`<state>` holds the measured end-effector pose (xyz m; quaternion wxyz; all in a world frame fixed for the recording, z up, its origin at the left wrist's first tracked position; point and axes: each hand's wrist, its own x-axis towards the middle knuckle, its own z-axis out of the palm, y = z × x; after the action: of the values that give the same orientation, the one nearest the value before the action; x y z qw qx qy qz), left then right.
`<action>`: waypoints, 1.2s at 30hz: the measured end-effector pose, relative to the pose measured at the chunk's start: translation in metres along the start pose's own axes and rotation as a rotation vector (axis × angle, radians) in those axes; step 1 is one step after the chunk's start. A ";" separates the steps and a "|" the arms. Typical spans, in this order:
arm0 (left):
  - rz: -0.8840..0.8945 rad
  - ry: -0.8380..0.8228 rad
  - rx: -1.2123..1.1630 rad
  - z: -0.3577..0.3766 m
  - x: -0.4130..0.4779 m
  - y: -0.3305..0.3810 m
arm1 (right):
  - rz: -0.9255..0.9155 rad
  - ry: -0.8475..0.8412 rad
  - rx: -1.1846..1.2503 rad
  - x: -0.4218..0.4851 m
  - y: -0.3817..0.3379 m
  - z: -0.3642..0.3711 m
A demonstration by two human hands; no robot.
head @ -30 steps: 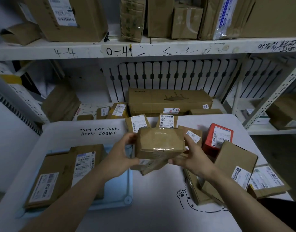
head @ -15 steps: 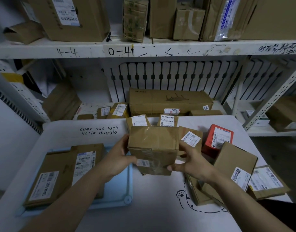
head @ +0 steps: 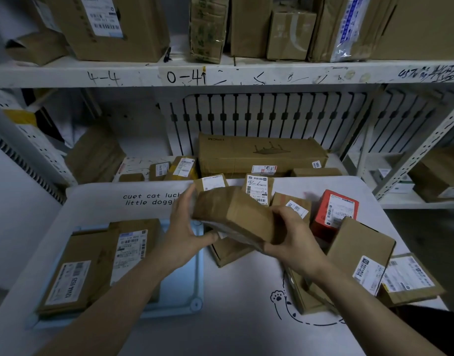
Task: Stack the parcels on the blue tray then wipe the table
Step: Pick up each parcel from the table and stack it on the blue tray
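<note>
lower left, the blue tray [head: 187, 283] carries two flat parcels [head: 97, 265], its right strip bare. centre, left hand [head: 184, 232] and right hand [head: 295, 240] clamp a tilted brown parcel [head: 236, 214] above the bench [head: 220, 330]. right, a red box [head: 336, 209] and piled parcels [head: 362, 253] crowd the edge.

Single head-worn wide-angle view. The bench [head: 233, 330] is being looked at from above its near edge, forward and down. The left hand [head: 187, 235] and right hand [head: 295, 242] are being framed close, at centre, forearms entering from the bottom. The bench's far edge is being included too. The shelf [head: 246, 75] behind is being caught along the top, its uprights being splayed by the lens.
</note>
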<state>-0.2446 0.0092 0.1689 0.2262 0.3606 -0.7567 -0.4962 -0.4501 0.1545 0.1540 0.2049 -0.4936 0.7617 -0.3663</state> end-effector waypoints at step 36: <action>-0.085 0.055 0.324 -0.011 -0.005 -0.035 | -0.162 0.125 -0.176 0.007 0.015 -0.010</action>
<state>-0.2221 -0.0024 0.1414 0.1647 0.4375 -0.8044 -0.3667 -0.4688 0.1552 0.1497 0.0826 -0.5459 0.7597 -0.3435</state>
